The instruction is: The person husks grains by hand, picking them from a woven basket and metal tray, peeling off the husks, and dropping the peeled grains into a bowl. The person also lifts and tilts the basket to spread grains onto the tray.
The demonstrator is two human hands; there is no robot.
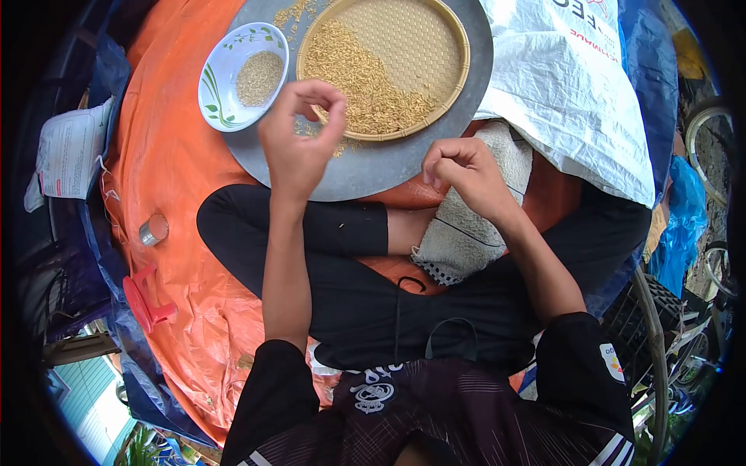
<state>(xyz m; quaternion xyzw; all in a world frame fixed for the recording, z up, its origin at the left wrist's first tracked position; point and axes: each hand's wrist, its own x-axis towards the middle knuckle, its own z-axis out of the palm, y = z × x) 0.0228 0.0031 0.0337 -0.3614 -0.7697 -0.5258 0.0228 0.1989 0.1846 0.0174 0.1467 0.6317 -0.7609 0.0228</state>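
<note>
A round woven basket (465,46) holding golden unhusked grain (350,78) sits on a grey round tray (373,175). Left of it, a white bowl with green leaf patterns (221,78) contains pale grain (260,78). My left hand (303,136) is raised over the tray between bowl and basket, thumb and fingers curled with a gap between them and nothing visible in it. Near the tray's lower right edge is my right hand (466,171), its fingers bent together in a pinch; anything between them is too small to make out.
An orange tarp (186,311) lies beneath. A white sack (567,101) is at the upper right, above a folded cloth (470,233) by my legs. On the left are a small metal can (154,230) and a red plastic object (144,299). Blue plastic (684,225) hangs right.
</note>
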